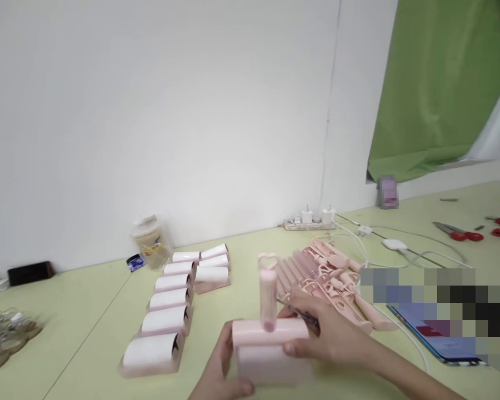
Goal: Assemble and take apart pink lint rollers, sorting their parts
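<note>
A pink lint roller (250, 333) is held low in front of me, its lower part blurred. Its translucent handle (269, 297) stands upright and ends in a heart-shaped loop. My left hand (223, 366) grips the roller's left end, thumb at the front. My right hand (327, 333) is closed at the other end, with its thumb on the pink cover. A thin dark metal tool (306, 316) is also in the right hand, pointing left behind the roller; its exact kind is unclear.
White rolls in pink covers (162, 319) stand in rows to the left. Pink handles and parts (329, 272) lie behind my right hand. A phone (437, 333), white cables, red-handled scissors (458, 232) and a power strip (310, 224) are right and back. A bagged tub (150, 241) stands near the wall.
</note>
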The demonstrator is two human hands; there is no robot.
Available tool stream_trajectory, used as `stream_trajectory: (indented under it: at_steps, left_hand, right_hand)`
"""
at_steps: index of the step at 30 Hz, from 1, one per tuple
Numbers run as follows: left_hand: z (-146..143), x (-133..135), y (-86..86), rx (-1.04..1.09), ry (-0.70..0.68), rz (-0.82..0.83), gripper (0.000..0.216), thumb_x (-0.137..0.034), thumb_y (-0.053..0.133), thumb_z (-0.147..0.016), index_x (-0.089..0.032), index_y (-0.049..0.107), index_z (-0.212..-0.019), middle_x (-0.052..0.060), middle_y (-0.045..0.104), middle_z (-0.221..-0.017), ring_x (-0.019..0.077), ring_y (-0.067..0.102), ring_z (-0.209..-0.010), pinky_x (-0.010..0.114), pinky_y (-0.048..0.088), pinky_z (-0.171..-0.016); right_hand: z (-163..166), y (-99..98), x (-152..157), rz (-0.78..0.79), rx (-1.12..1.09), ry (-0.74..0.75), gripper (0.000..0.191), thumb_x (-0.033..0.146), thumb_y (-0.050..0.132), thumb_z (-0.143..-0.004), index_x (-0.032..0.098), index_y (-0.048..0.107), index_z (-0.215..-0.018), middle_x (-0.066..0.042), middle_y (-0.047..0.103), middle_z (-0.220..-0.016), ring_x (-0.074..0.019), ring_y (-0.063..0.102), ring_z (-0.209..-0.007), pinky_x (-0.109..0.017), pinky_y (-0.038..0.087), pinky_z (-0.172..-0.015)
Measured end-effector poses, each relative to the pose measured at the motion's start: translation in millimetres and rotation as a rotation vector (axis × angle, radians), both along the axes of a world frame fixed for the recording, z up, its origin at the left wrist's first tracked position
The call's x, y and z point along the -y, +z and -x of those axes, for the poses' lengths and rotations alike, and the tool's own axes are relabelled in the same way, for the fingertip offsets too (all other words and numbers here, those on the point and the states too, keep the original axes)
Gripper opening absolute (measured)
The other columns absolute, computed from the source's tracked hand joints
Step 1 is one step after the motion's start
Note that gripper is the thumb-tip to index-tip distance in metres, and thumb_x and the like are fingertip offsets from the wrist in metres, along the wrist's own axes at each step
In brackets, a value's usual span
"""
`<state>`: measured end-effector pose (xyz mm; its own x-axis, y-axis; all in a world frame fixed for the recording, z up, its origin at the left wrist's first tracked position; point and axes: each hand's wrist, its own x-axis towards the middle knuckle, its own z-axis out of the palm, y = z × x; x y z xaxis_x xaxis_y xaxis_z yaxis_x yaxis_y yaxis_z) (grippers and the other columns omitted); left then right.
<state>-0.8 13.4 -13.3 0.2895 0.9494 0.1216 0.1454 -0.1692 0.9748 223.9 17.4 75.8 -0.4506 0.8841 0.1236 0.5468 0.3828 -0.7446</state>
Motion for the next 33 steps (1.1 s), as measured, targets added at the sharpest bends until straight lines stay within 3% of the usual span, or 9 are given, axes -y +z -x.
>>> stream_trajectory:
  at_steps: [3,7,13,16,18,21,25,29,33]
  left_hand:
    - [11.4,16.7,-6.5,0.012,-0.008,0.104,0.063,-0.046,0.069,-0.051,-0.020,0.046,-0.104,0.007,0.060,-0.095,0.0273,0.055,-0.087,0.036,0.042,-0.075]
    - [24.6,9.8,-4.2,-0.233,0.221,0.047,0.056,-0.029,0.065,-0.057,-0.019,0.043,-0.107,0.008,0.055,-0.106,0.0269,0.050,-0.100,0.038,0.037,-0.087]
    - [33.9,-12.6,3.3,-0.337,0.389,-0.088,0.068,-0.035,0.062,-0.062,-0.018,0.031,-0.120,0.011,0.041,-0.123,0.0263,0.040,-0.114,0.041,0.030,-0.096]
    - [31.1,-3.6,17.6,-0.231,0.520,-0.206,0.064,-0.042,0.061,-0.063,-0.019,0.037,-0.118,0.012,0.042,-0.122,0.0263,0.045,-0.105,0.041,0.032,-0.093]
    - [22.2,7.7,31.4,-0.003,0.402,-0.071,0.055,-0.054,0.051,-0.069,-0.018,0.045,-0.110,0.011,0.056,-0.101,0.0235,0.055,-0.085,0.040,0.040,-0.081]
    - [0.5,24.1,49.3,0.399,-0.077,0.458,0.067,-0.067,0.029,-0.073,-0.011,0.051,-0.103,0.010,0.061,-0.075,0.0225,0.059,-0.068,0.037,0.045,-0.067]
    - [-22.6,35.8,54.1,0.514,-0.258,0.712,0.053,-0.047,0.062,-0.064,-0.013,0.051,-0.103,0.007,0.061,-0.070,0.0197,0.059,-0.064,0.033,0.045,-0.063]
    - [-27.8,36.7,45.2,0.342,-0.010,0.478,0.053,-0.037,0.067,-0.060,-0.017,0.048,-0.105,0.003,0.059,-0.073,0.0193,0.056,-0.068,0.031,0.044,-0.062]
    - [-29.6,36.7,44.2,0.125,0.251,0.170,0.039,-0.034,0.064,-0.060,-0.017,0.054,-0.093,0.002,0.057,-0.076,0.0178,0.051,-0.071,0.026,0.041,-0.065]
  right_hand:
    - [11.8,-10.2,4.6,0.039,-0.031,0.014,0.029,0.038,0.068,-0.060,0.022,0.063,-0.084,0.000,0.054,-0.077,-0.0157,0.051,-0.069,-0.023,0.037,-0.057]
    - [13.0,-12.9,0.2,0.013,-0.187,-0.026,0.035,0.046,0.060,-0.068,0.017,0.063,-0.088,-0.002,0.055,-0.076,-0.0166,0.052,-0.068,-0.024,0.038,-0.057]
    - [-4.2,-9.3,-10.4,-0.176,-0.270,-0.094,0.034,0.049,0.056,-0.071,0.017,0.063,-0.082,-0.003,0.056,-0.074,-0.0172,0.052,-0.065,-0.025,0.039,-0.055]
    - [-8.9,-12.1,-7.9,-0.217,-0.260,0.018,0.035,0.050,0.057,-0.070,0.019,0.064,-0.085,-0.004,0.056,-0.077,-0.0171,0.052,-0.064,-0.025,0.042,-0.053]
    - [-8.3,-12.8,-3.0,-0.215,-0.215,0.186,0.029,0.043,0.056,-0.075,0.024,0.063,-0.095,-0.005,0.055,-0.085,-0.0173,0.055,-0.072,-0.024,0.044,-0.057]
    - [-3.5,-11.0,5.0,-0.231,-0.082,0.417,0.026,0.030,0.053,-0.080,0.030,0.060,-0.105,-0.006,0.052,-0.101,-0.0145,0.056,-0.081,-0.021,0.045,-0.062]
    - [-5.0,-5.4,7.1,-0.173,0.044,0.363,0.042,0.022,0.053,-0.077,0.032,0.049,-0.117,-0.007,0.037,-0.125,-0.0091,0.055,-0.066,-0.023,0.046,-0.062]
    - [-16.0,2.5,2.0,-0.057,0.032,0.092,0.030,0.029,0.040,-0.084,0.027,0.048,-0.112,-0.005,0.050,-0.106,-0.0135,0.055,-0.072,-0.025,0.046,-0.062]
    - [-9.7,7.9,12.4,-0.005,-0.005,0.070,0.031,0.036,0.026,-0.090,0.023,0.052,-0.100,-0.004,0.057,-0.087,-0.0126,0.056,-0.065,-0.023,0.045,-0.061]
